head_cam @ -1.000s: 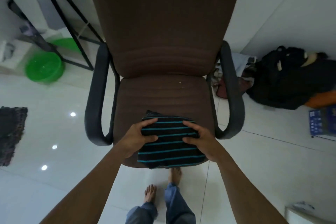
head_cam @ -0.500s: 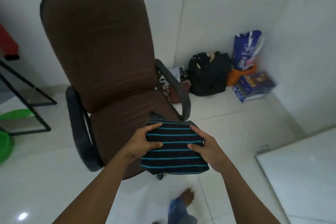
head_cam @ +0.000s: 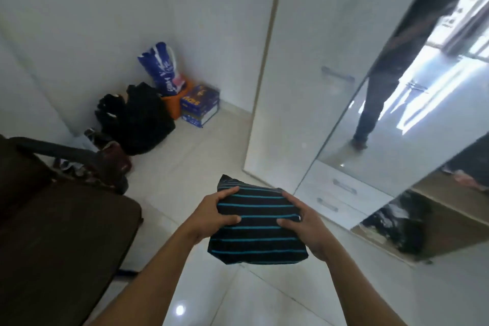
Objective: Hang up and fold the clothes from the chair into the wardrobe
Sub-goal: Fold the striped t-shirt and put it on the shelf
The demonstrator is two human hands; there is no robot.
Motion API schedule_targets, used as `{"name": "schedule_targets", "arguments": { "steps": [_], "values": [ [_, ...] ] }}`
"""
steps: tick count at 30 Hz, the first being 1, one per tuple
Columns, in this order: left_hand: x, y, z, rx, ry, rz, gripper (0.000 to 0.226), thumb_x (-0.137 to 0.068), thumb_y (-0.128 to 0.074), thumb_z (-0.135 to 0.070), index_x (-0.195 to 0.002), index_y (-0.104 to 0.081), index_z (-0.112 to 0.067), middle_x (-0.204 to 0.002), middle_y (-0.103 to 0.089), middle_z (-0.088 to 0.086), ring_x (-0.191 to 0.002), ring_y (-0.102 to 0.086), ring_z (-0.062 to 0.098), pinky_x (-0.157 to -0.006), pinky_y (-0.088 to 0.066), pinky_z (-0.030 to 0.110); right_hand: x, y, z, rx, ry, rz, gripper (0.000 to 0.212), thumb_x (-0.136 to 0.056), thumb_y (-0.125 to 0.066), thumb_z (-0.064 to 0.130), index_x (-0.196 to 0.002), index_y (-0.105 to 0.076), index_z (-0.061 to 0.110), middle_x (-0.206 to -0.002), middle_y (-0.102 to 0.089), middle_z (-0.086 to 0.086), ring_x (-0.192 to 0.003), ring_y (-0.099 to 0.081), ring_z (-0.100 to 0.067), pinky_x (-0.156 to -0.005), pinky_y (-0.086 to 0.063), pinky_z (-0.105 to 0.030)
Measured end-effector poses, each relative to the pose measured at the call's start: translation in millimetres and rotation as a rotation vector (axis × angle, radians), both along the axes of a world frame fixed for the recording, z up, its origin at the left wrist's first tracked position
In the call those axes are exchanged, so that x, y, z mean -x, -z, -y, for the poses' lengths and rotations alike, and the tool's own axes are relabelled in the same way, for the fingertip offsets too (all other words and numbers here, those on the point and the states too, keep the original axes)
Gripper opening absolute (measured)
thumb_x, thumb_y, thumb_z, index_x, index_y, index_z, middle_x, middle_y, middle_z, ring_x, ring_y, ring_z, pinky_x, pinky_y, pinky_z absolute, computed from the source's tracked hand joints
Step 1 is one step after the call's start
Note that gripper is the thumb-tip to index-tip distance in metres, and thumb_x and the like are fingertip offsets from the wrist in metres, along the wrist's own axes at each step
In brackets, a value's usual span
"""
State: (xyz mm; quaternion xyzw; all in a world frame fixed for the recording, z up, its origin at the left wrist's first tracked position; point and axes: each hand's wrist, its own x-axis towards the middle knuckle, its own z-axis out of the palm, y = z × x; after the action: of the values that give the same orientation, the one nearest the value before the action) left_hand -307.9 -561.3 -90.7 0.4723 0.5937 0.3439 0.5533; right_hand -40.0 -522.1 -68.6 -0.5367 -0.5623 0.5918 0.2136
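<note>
Folded striped shirt (head_cam: pixel 258 222) (black, teal lines), both hands' fingers (head_cam: pixel 229 191) gripping its sides

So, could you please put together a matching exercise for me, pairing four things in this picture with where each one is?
Things:
1. folded striped garment
2. brown chair
3. blue box
4. mirrored wardrobe door

Places:
A. on the floor in the far corner
B. held between the left hand and the right hand
C. at the right, reflecting a person's legs
D. at the left edge of the view

Pairs: 1-B, 2-D, 3-A, 4-C.
</note>
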Motion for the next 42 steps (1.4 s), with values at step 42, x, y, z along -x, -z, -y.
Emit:
{"name": "schedule_targets", "arguments": {
  "steps": [42],
  "values": [
    [-797,-278,-362,-0.407,0.606,0.117,0.070,-0.078,-0.081,-0.013,-0.139,-0.053,-0.032,-0.124,-0.059,-0.002,-0.110,-0.062,0.016,-0.093,-0.056,0.034,-777,-269,-203,-0.475,0.676,0.165,0.056,-0.091,-0.070,0.018,-0.142,-0.052,0.033,-0.126,-0.063,-0.001,-0.103,-0.068,-0.016,-0.081,-0.058,-0.024]
  ]
}}
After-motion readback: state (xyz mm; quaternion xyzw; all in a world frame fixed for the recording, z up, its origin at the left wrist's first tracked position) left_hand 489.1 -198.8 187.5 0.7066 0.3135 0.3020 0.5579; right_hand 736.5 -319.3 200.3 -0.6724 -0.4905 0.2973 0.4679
